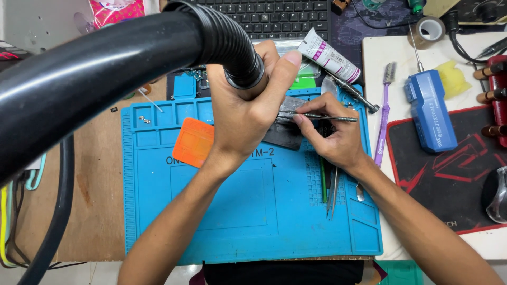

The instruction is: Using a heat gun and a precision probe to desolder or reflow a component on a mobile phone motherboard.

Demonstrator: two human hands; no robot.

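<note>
Hose (232, 47), black, ribbed, thick

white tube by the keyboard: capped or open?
Cannot tell. The white tube lies flat at the blue mat's top edge; its lower end looks closed, but no cap is clearly visible.

1. The table (97, 211) is brown wood, bare at the left.
2. A blue work mat (248, 221) lies on it in the middle, with a black keyboard (274, 16) beyond.
3. A white board (396, 58) lies at the right, bearing a tape roll (429, 30).
4. A black and red mouse pad (449, 179) overlaps the white board.
5. Black cables (55, 211) run along the left edge.
</note>
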